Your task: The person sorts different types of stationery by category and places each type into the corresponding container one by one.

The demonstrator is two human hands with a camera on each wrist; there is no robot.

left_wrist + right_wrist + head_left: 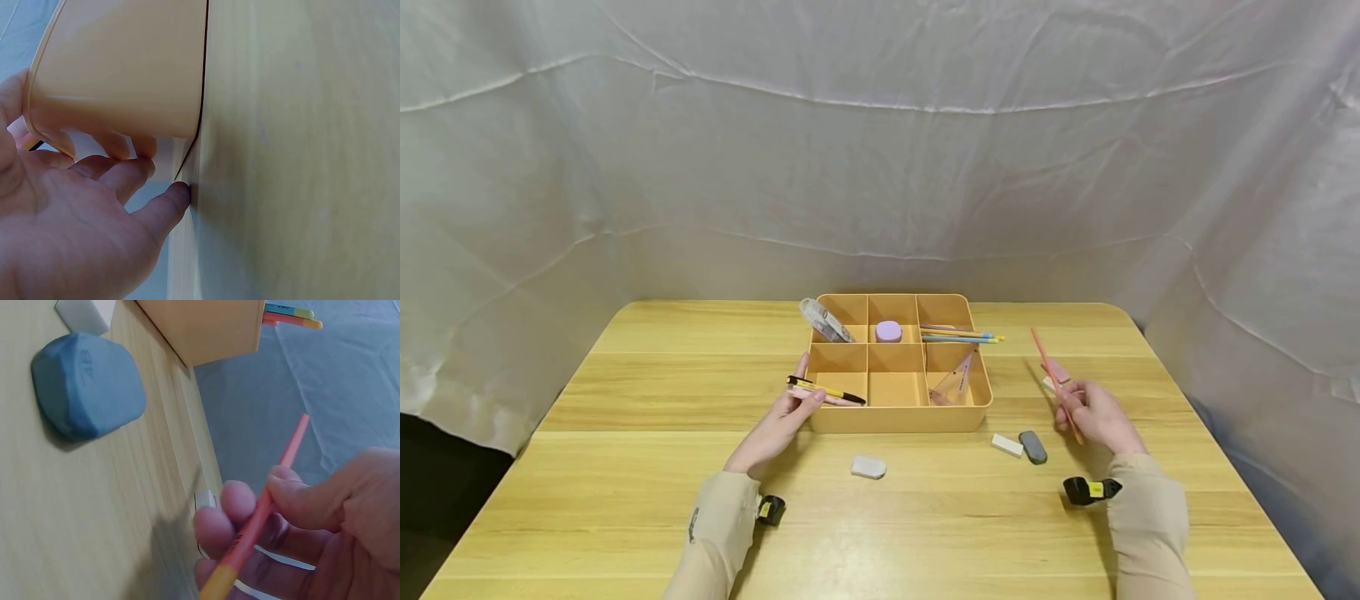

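My left hand (782, 427) holds the front left corner of an orange six-compartment organizer box (898, 419), thumb at the rim and fingers against the outer wall. A yellow-and-black pen (823, 389) and a pale pink pen lie across the front left compartment beside that thumb. Off to the box's right, my right hand (1099, 414) pinches a coral pencil (255, 526) with a yellow end, raised above the table. Behind it lie a pink eraser (1057, 370) and a white piece, partly hidden by the pencil and hand.
The box holds a correction tape (826, 320), a lilac rounded item (888, 332), several pencils (958, 335) jutting past its right wall, and a clear set square (953, 383). White erasers (868, 467) (1007, 446) and a grey eraser (1033, 447) lie in front. Grey cloth (880, 183) hangs behind the table.
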